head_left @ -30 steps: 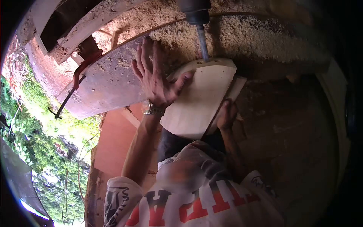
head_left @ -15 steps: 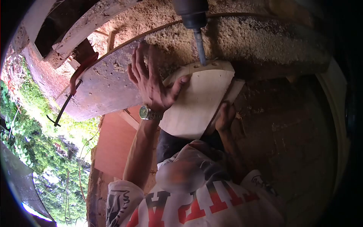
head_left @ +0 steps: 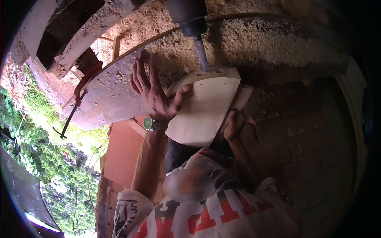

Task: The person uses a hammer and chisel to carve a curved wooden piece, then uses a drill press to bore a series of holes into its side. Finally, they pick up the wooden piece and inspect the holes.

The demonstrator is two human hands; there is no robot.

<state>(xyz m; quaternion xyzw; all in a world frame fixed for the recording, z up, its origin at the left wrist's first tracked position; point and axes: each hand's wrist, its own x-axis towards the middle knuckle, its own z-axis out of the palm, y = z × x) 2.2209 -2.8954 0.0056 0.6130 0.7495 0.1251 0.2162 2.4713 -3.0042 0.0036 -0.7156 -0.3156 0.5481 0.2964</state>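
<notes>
Starting at 9 o'clock of frame: red bar clamp (head_left: 84, 84) hooked over the rim of the round worktop (head_left: 111, 99), its bar hanging down past the edge.

Co-worker's watch hand (head_left: 154, 95) lies flat at 9 o'clock of the wooden panel (head_left: 202, 113). Fingers are spread on the worktop and the thumb is pressed on the panel's near corner. Wristwatch (head_left: 150, 123) sits at 6 o'clock of that hand.

Power drill (head_left: 187, 16) comes in from 12 o'clock of frame, body cut off by the top edge. Drill bit (head_left: 201, 53) angles down and its tip touches the panel's curved upper edge, at 12 o'clock of the panel.

The panel is pale and fan-shaped. It lies partly on the worktop, with its lower part overhanging toward the co-worker.

Co-worker's other hand (head_left: 234, 125) is at 4 o'clock of the panel, fingers curled shut around its straight side edge.

Sawdust (head_left: 278, 39) is heaped thick across the top, from 12 to 2 o'clock.

Own hands are out of frame behind the drill, so I can't tell their grip.
</notes>
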